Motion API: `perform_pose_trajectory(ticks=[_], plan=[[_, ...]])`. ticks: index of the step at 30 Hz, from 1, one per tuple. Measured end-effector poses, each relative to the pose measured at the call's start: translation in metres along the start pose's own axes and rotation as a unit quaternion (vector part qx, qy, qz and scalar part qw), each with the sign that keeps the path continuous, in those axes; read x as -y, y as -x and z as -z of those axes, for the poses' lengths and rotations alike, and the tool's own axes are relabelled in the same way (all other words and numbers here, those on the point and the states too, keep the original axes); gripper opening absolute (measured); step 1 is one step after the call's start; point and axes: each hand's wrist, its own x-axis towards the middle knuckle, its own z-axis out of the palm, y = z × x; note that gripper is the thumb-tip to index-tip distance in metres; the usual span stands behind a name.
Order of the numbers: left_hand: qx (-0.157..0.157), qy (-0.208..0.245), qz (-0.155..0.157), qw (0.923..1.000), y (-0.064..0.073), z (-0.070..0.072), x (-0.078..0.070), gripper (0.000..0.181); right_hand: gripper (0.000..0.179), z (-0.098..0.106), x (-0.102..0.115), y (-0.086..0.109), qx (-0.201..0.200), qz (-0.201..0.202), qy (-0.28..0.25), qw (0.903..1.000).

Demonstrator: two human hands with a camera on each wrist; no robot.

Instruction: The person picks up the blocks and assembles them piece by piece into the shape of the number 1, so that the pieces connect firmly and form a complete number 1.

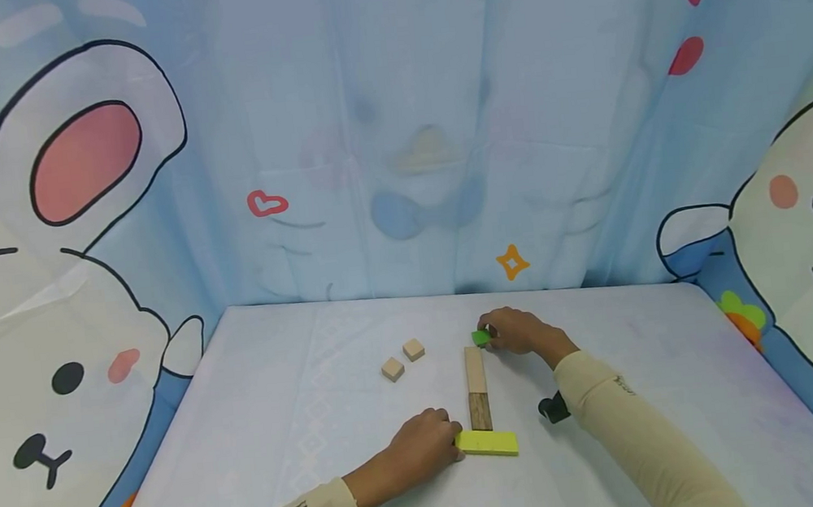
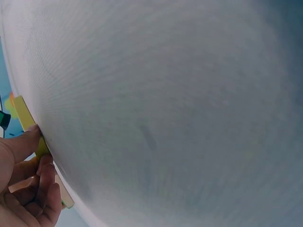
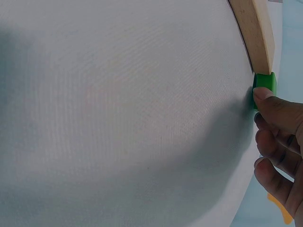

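Observation:
My left hand (image 1: 423,446) pinches the left end of a flat yellow block (image 1: 489,443), which lies crosswise at the near end of a line of wooden blocks. In the left wrist view, thumb and fingers grip the yellow block (image 2: 24,113) at its edge. The line holds a darker wooden block (image 1: 480,411) and a light wooden block (image 1: 475,370), end to end. At its far end my right hand (image 1: 520,331) pinches a small green block (image 1: 481,337). The right wrist view shows the green block (image 3: 266,82) right at the end of the light wooden block (image 3: 254,35).
Two small wooden cubes, a nearer one (image 1: 392,369) and a farther one (image 1: 413,349), lie left of the line on the white-covered table (image 1: 281,396). A light blue curtain (image 1: 394,124) with printed cartoon figures hangs behind the table and along both sides.

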Motion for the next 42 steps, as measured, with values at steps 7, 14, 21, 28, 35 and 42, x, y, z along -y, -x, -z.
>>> perform_pose_trajectory(ticks=[7, 14, 21, 28, 35, 42], plan=[[-0.002, 0.001, -0.001, 1.0000, 0.0003, 0.0021, -0.0007, 0.031, 0.035, -0.0009, 0.0005, 0.0001, -0.003, 0.005, -0.003, 1.0000], [-0.002, 0.003, -0.003, 1.0000, 0.0008, 0.0034, -0.0010, 0.031, 0.035, -0.0046, -0.0017, -0.0011, -0.004, 0.010, 0.000, 0.9999], [-0.002, 0.003, 0.001, 1.0000, 0.0006, 0.0043, -0.0021, 0.030, 0.034, -0.0047, -0.0014, -0.0006, -0.004, 0.018, 0.005, 0.9998], [0.001, 0.004, 0.004, 1.0000, -0.0007, 0.0019, -0.0018, 0.031, 0.032, -0.0053, -0.0021, -0.0013, 0.001, 0.016, 0.003, 0.9999], [0.003, 0.004, 0.004, 1.0000, 0.0000, 0.0010, -0.0006, 0.032, 0.032, -0.0037, 0.0008, -0.0032, 0.010, 0.011, 0.009, 0.9998], [0.007, 0.012, 0.013, 0.9998, -0.0007, -0.0003, -0.0016, 0.033, 0.031, -0.0042, -0.0001, -0.0038, 0.015, 0.005, 0.005, 0.9999]])
